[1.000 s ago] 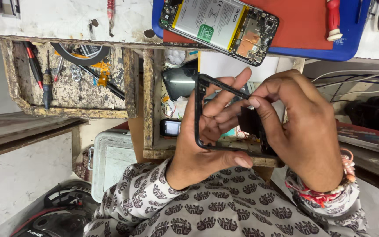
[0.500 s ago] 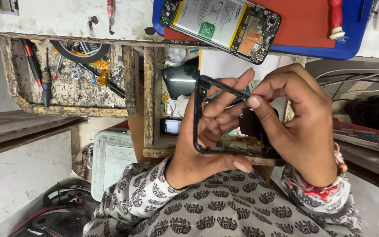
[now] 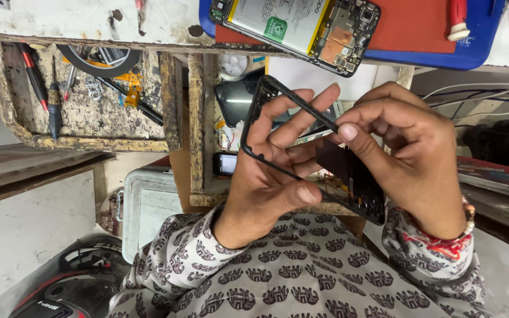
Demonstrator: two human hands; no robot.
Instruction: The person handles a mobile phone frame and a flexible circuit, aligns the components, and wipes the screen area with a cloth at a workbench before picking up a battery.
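My left hand (image 3: pixel 272 171) holds a thin black phone frame (image 3: pixel 260 100) from below, fingers spread through its opening and the thumb pressed on its lower edge. My right hand (image 3: pixel 413 165) pinches the frame's upper right side between thumb and fingers, next to the dark plastic panel (image 3: pixel 349 176) at the frame's lower end. Both hands hover above my lap in patterned sleeves. An opened phone (image 3: pixel 296 26), its battery and circuit board exposed, lies on a red and blue mat (image 3: pixel 425 29) on the bench above.
An open wooden drawer (image 3: pixel 89 100) at left holds screwdrivers, a roll of tape and small parts. A second compartment (image 3: pixel 207 118) holds a small phone and a dark screen. A metal box (image 3: pixel 148 206) and a helmet (image 3: pixel 72 282) sit below. Cables run at right.
Both hands have shifted the frame slightly, and the right thumb and fingers have slid along its upper edge. The grip stays the same.
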